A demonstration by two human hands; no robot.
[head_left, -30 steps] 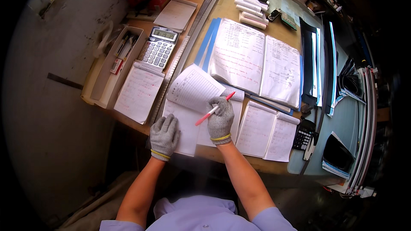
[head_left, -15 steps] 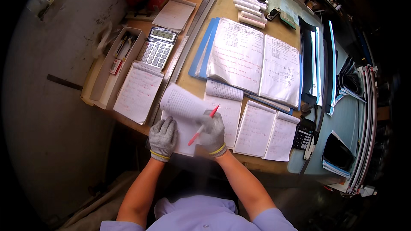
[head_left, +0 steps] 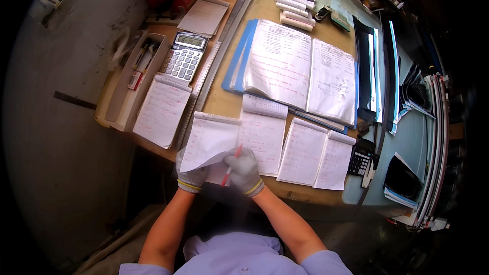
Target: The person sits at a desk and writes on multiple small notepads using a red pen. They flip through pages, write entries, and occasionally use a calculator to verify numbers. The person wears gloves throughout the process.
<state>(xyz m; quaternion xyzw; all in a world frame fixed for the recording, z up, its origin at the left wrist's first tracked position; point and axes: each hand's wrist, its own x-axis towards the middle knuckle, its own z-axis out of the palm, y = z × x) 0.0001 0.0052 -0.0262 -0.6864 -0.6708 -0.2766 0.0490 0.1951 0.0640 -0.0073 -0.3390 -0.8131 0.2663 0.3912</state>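
A notepad [head_left: 213,135] with a bound top edge and red handwriting lies at the near edge of the table. My right hand [head_left: 245,169], in a grey knit glove, is closed around a red pen [head_left: 225,177] and is at the pad's lower right corner, where the top page bends upward. My left hand [head_left: 192,177], gloved too, is at the pad's lower left; the raised page hides its fingers. Right beside this pad lies another written notepad [head_left: 265,132] with its upper page rolled back.
A thick open binder [head_left: 277,58] with a blue cover lies beyond the pads. To the left are a silver calculator [head_left: 183,61], a notepad [head_left: 163,112] and a pen box [head_left: 122,97]. Two pads [head_left: 303,150] and a black calculator [head_left: 360,159] lie right.
The page that was lifted and folded toward the far side now lies down over the pad. My right hand has moved down and slightly left with the pen; the left hand's fingers have become covered.
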